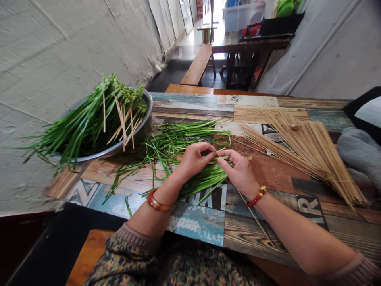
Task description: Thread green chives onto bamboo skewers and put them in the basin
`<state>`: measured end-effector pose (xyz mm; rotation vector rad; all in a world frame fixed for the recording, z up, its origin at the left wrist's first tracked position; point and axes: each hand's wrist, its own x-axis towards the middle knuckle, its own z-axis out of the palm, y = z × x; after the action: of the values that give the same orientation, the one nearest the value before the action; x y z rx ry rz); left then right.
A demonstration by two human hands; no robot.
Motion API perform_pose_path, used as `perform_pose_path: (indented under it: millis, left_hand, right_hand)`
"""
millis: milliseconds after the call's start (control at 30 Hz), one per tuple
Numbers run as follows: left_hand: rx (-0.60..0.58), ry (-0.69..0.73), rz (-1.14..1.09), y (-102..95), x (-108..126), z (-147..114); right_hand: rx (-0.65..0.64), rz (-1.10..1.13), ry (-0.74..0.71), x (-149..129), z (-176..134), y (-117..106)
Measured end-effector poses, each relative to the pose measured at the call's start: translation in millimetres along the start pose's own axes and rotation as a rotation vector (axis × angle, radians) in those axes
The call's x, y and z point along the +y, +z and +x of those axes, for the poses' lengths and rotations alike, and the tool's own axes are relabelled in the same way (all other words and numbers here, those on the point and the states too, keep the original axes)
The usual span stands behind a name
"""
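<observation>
Over a loose pile of green chives (205,180) on the table, both hands meet with fingertips almost touching. My left hand (198,159) is closed in a pinch on a chive stem. Thumb and fingers of my right hand (239,169) are closed on a thin bamboo skewer (257,220), whose long end slants down under the wrist toward the table's near edge. The skewer's tip is mostly hidden between the fingers. Just beyond the hands lie more loose chives (190,129). To the left, a metal bowl (149,105) holds a heap of skewered chives (98,115).
Many bamboo skewers (315,147) are fanned out on the right of the patterned table (205,228), with a small brown object (295,126) on them. A grey cloth-like bundle (360,155) lies at the far right. Beyond stand a bench (198,65) and another table (253,44) with containers.
</observation>
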<state>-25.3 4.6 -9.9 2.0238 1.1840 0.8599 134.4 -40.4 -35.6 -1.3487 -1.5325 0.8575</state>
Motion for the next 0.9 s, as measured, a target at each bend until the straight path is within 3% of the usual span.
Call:
perform_pose_path:
  millis: [533, 900]
  left_hand:
    - [0.017, 0.049, 0.036, 2.4, -4.2, -0.8]
    - [-0.07, 0.142, 0.033, -1.1, -3.4, -0.6]
  right_hand:
    - [-0.017, 0.07, 0.053, 4.7, -1.3, 1.5]
    - [0.014, 0.038, 0.034, 3.6, -0.4, 1.3]
